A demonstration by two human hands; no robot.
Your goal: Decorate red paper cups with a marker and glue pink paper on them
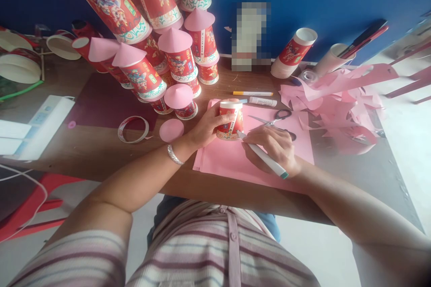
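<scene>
Plainly a tracing step is in hand: the red printed paper cup (230, 119) stands mouth-down on the flat pink paper sheet (229, 163), toward the near edge of the brown wooden surface (101, 152). The left hand (208, 126) wraps the cup's side, fingers closed on it, forearm angled in from the near-left. The right hand (274, 145) rests on the sheet, pinching a white marker pen with a green end (266, 159), tip at the cup's base. Going round the rim, I'd judge, calls for the cup pressed firm and unmoving.
</scene>
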